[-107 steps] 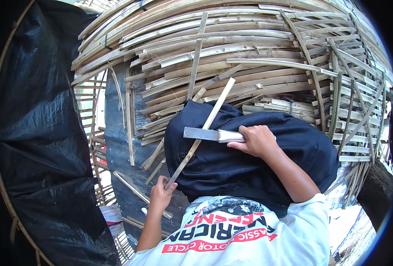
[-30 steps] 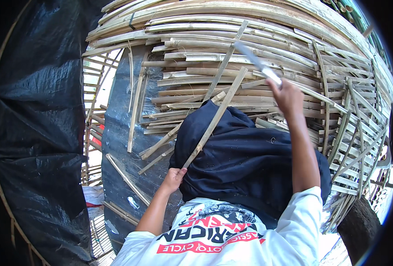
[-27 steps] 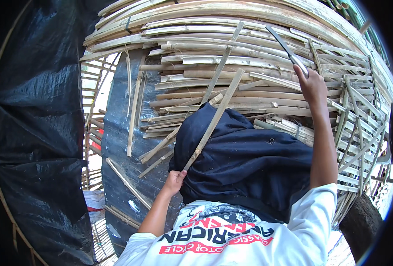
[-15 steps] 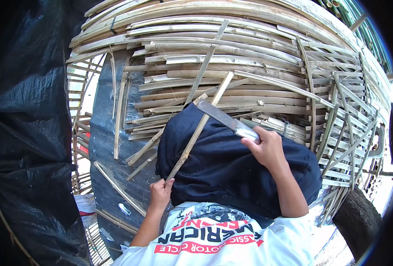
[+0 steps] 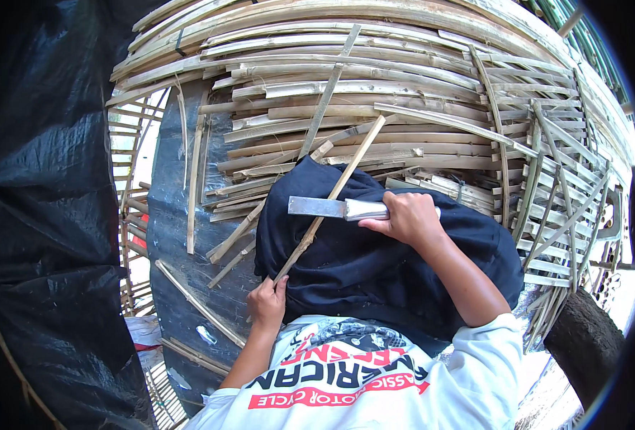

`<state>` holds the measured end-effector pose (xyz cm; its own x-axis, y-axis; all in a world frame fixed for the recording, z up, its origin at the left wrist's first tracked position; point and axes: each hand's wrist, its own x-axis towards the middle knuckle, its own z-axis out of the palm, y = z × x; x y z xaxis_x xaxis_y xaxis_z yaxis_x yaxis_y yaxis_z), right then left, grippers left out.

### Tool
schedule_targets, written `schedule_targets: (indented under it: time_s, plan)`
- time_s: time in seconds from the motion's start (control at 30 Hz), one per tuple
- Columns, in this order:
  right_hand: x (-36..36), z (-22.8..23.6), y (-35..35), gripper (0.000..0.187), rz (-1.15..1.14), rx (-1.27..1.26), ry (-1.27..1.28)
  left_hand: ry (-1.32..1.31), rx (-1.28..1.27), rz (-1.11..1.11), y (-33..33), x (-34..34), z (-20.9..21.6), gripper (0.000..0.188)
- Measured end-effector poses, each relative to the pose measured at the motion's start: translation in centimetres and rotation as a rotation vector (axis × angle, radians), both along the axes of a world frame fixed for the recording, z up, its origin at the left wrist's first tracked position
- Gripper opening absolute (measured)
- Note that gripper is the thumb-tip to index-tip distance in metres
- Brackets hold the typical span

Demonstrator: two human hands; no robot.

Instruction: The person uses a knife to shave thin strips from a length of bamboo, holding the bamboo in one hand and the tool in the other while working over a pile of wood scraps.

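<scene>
My left hand point(image 5: 267, 301) is closed round the lower end of a narrow bamboo strip point(image 5: 360, 155), which slants up and to the right over the dark cloth point(image 5: 396, 272) across my lap. In my right hand point(image 5: 412, 218) is a knife point(image 5: 316, 207) with a flat, square-ended metal blade and a pale handle. Its blade points left and crosses the strip around the middle. Whether the blade touches the strip or passes just above it, I cannot tell.
Many split bamboo lengths point(image 5: 375, 89) lie stacked ahead of me. At right stands a bamboo lattice point(image 5: 547, 143), with a dark log point(image 5: 583, 330) below it. Loose strips point(image 5: 199, 304) rest on the dark sheet point(image 5: 170, 236) at left, beside a black tarp point(image 5: 45, 201).
My right hand has drawn the knife down and toward me, turning the blade from up-left to nearly level. The left hand has risen slightly, still gripping the bamboo strip.
</scene>
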<state>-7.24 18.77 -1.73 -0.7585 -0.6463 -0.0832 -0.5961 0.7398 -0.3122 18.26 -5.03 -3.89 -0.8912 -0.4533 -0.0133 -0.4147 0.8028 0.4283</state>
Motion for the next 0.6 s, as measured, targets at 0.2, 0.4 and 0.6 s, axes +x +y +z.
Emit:
schedule_targets:
  time_s: [0.2, 0.4, 0.6]
  plan:
    - [-5.5, -0.7, 2.9, 0.069, -0.253, 0.026, 0.146, -0.007, 0.009, 0.030, 0.2, -0.5, 0.2, 0.040]
    - [-11.0, 5.2, 10.4, 0.069, -0.781, -0.023, 0.137, 0.062, 0.061, 0.027, 0.4, 0.0, -0.6, 0.042]
    - [-3.6, 5.3, 7.2, 0.054, -0.568, -0.187, -0.061, 0.037, 0.124, 0.025, 0.0, -0.2, -0.8, 0.042]
